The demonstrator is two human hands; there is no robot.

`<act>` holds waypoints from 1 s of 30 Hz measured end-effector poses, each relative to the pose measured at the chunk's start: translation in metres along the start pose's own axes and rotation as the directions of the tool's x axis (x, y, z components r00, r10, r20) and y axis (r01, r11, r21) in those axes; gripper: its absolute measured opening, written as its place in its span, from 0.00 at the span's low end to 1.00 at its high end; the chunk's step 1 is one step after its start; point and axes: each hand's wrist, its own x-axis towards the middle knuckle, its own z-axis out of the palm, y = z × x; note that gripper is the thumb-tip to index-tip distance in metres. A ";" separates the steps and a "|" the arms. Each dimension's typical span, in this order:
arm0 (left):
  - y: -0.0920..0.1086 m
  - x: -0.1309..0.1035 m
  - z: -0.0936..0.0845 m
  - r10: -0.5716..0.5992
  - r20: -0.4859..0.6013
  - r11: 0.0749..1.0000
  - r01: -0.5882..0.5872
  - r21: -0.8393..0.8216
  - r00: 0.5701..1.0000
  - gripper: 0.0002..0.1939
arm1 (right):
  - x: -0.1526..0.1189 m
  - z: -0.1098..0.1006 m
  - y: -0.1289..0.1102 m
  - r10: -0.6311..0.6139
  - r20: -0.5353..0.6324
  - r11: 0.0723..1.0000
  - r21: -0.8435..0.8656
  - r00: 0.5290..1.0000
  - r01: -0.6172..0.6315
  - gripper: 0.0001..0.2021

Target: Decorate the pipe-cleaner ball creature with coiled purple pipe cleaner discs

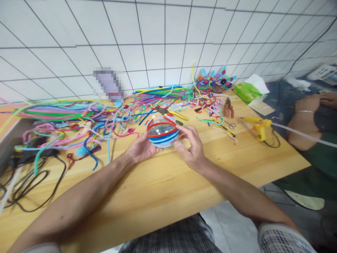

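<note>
A white tiled wall (152, 28) stands behind a pale wooden surface (147, 196). Over its middle, the fingers of the left hand (139, 148) grip a clear ball (162, 130) banded in red, with blue strips around its lower part. The right hand (191, 144) has thumb and forefinger at the ball's right edge; whether they pinch it, I cannot tell. Just beyond lie yellow-handled pliers (179, 114). Coloured fuzzy strips (65, 109) spread along the back and left, above a looped black cable (50, 194). Rightward are scissors (231, 125), red-handled pliers (228, 109) and a yellow glue gun (260, 130). Two colourful decorated figures (222, 83) stand near the wall; another person's arm (302, 123) is at far right.
</note>
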 end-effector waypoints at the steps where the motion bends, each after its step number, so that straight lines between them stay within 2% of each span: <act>1: 0.000 0.001 0.000 0.004 -0.005 1.000 -0.004 0.010 1.000 0.36 | 0.000 0.001 0.002 0.029 -0.006 0.999 0.026 1.000 -0.029 0.22; 4: -0.002 0.002 0.003 0.025 -0.021 0.999 -0.025 0.039 0.999 0.34 | 0.001 0.002 0.006 0.153 -0.009 0.983 0.104 0.988 -0.151 0.21; 8: -0.006 0.004 0.008 0.105 -0.068 0.991 -0.100 0.084 0.992 0.34 | 0.006 0.003 0.011 0.334 0.011 0.913 0.246 0.943 -0.326 0.25; 11: -0.008 0.005 0.012 0.207 -0.100 0.969 -0.190 0.156 0.973 0.35 | 0.009 0.004 0.015 0.461 0.052 0.819 0.359 0.886 -0.447 0.27; 14: -0.010 0.005 0.017 0.300 -0.052 0.926 -0.278 0.256 0.952 0.37 | 0.011 0.007 0.020 0.578 0.032 0.724 0.440 0.816 -0.530 0.27; 18: -0.013 0.004 0.019 0.336 0.007 0.887 -0.319 0.333 0.942 0.37 | 0.010 0.012 0.024 0.676 -0.006 0.637 0.506 0.737 -0.581 0.25; 21: -0.014 0.003 0.017 0.326 0.026 0.887 -0.315 0.337 0.945 0.37 | 0.009 0.014 0.025 0.684 -0.013 0.628 0.519 0.730 -0.579 0.25; 26: -0.014 0.004 0.015 0.331 0.025 0.882 -0.319 0.348 0.943 0.36 | 0.009 0.012 0.026 0.666 -0.013 0.641 0.521 0.746 -0.563 0.23; 30: -0.016 0.006 0.013 0.359 0.017 0.861 -0.338 0.379 0.933 0.36 | 0.009 0.010 0.022 0.606 0.009 0.700 0.468 0.796 -0.539 0.25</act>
